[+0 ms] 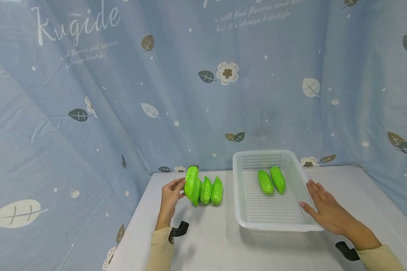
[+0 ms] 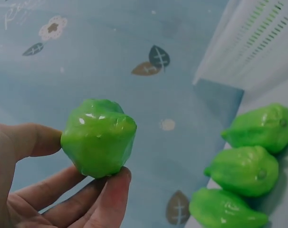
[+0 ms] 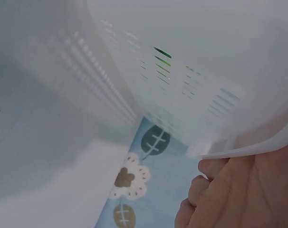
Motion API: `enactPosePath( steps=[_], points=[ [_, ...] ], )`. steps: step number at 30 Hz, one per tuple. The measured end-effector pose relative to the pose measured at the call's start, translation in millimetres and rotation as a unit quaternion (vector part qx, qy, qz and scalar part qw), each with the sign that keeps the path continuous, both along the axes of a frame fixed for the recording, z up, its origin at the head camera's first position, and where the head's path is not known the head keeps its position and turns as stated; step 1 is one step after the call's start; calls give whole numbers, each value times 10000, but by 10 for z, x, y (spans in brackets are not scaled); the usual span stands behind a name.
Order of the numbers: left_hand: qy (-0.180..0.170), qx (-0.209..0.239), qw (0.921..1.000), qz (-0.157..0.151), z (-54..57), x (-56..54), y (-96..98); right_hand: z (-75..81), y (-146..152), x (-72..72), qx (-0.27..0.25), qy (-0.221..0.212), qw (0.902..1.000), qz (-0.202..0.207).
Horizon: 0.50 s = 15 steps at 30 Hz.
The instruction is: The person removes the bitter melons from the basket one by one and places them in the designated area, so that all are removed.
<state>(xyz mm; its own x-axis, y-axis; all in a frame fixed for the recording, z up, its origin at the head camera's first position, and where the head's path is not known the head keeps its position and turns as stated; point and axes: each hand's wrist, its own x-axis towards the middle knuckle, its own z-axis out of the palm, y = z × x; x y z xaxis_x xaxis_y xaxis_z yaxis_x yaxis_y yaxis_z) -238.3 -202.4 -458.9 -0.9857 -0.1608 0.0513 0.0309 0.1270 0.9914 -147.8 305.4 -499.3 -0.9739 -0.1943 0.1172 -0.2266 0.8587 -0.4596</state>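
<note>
In the head view my left hand point(image 1: 171, 195) pinches a glossy green ridged gourd point(image 1: 191, 180) between thumb and fingers. The left wrist view shows the held gourd point(image 2: 99, 140) end-on, raised off the table. Just right of that hand, three similar gourds point(image 1: 217, 191) lie side by side, the nearest one partly covered by the held gourd. Two more gourds point(image 1: 265, 182) lie inside a white perforated basket point(image 1: 239, 210). My right hand point(image 1: 330, 210) rests on the basket's right rim with its fingers straight; in the right wrist view the fingers point(image 3: 220, 190) sit against the outside under the rim.
A white table point(image 1: 210, 241) carries the basket and the gourds. Behind and to the left hangs a blue curtain point(image 1: 176, 94) printed with leaves and flowers. The basket's raised walls stand between the row of gourds and my right hand.
</note>
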Motion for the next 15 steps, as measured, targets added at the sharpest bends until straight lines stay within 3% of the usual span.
enactPosePath(
  steps=[15],
  points=[
    [-113, -137, 9989, 442, -141, -73, -135, -6, 7, -7, -40, -33, 10000, -14]
  ],
)
